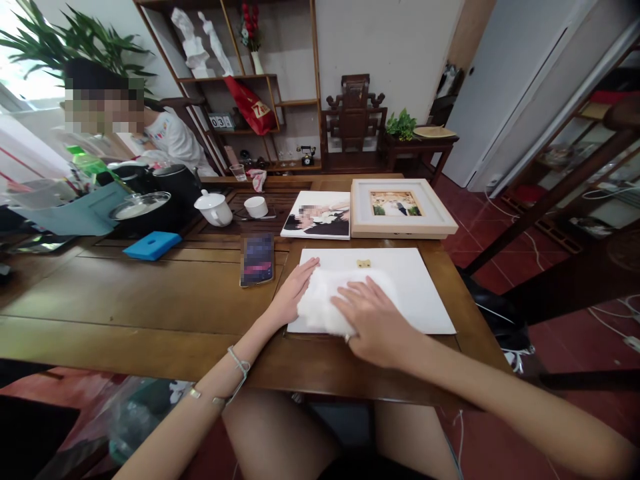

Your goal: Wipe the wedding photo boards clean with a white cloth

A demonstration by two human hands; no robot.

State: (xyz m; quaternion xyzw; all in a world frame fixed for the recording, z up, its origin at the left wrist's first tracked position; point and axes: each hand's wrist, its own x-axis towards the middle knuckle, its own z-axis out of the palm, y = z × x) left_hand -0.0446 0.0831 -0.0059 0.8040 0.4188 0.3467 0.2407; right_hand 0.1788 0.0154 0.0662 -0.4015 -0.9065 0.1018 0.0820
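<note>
A white panel lies flat on the wooden table, with a small brass hanger plate near its far edge. My right hand has a fluffy white cloth under its bent fingers and presses it onto the panel. The cloth looks blurred at its edges, and part of it is hidden beneath the fingers. At the panel's left edge rests my left hand, its fingers stretched out toward the far corner and nothing held in them.
Behind the panel are a photo print and a framed photo. A phone lies to the left, near a blue block, a white lidded cup and a small white bowl. Another person sits at the far left.
</note>
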